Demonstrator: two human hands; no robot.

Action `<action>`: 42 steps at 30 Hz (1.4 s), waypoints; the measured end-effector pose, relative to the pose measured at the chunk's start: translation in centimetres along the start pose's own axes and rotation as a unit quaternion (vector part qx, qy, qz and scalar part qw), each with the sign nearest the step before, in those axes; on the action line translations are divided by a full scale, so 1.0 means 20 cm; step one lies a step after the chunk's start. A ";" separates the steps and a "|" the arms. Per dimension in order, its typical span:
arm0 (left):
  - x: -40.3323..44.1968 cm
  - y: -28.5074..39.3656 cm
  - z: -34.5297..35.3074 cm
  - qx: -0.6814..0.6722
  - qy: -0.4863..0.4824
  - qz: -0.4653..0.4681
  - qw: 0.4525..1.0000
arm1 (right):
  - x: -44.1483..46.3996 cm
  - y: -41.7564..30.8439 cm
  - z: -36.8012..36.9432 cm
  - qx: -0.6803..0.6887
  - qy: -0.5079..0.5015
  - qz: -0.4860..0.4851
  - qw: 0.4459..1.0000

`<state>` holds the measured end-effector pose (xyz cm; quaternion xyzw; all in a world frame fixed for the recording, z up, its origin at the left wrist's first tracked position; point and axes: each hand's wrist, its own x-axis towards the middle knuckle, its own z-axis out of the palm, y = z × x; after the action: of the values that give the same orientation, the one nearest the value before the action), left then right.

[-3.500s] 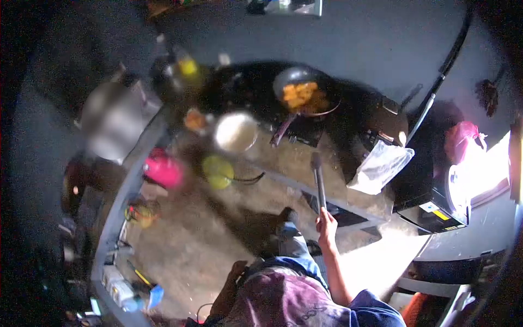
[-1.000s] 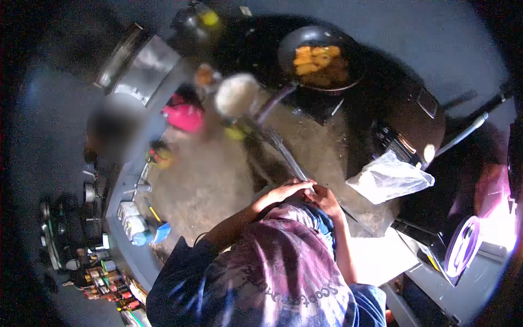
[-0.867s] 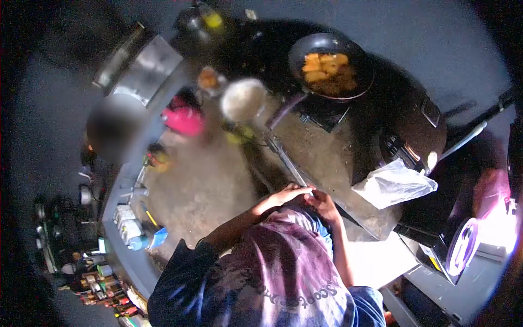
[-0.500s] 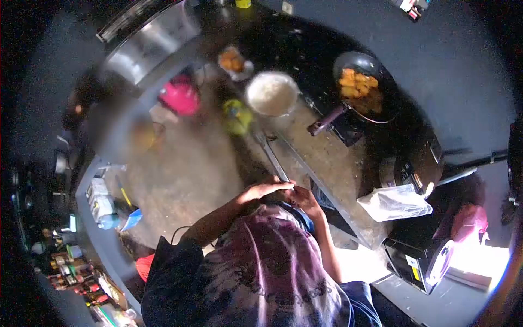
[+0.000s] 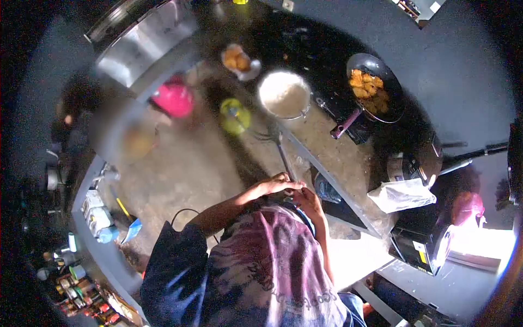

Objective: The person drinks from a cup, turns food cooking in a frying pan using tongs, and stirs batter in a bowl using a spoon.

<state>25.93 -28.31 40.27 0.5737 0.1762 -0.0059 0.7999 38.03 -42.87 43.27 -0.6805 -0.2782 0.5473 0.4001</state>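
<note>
A white plastic bag lies well apart from a bright pink object.

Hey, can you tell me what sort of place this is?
Most likely a kitchen, though I can't say whether home or commercial. A frying pan holds orange-brown pieces of food, and a long-handled utensil with a wire-like head is in hand.

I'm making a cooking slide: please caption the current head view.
Hands close together at one end of a long utensil, with orange-brown food in a dark pan beyond.
</note>
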 end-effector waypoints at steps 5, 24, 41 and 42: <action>0.08 -0.05 -0.08 -0.082 -0.052 -0.020 0.995 | -0.01 -0.09 0.07 0.044 0.003 -0.026 0.999; -0.25 -0.07 -0.24 -0.009 -0.079 -0.143 0.987 | -0.42 0.27 -0.24 -0.134 0.355 0.021 0.925; -0.09 -0.25 -0.36 0.061 -0.007 -0.156 0.986 | -0.12 0.45 -0.55 -0.094 0.644 0.142 0.746; -0.09 -0.23 -0.37 0.078 0.005 -0.152 0.985 | -0.06 0.58 -0.57 -0.122 0.679 0.091 0.718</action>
<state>21.22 -23.37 34.40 0.6007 0.2638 -0.1383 0.7419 48.12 -52.65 35.00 -0.9345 0.0669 -0.0669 0.3431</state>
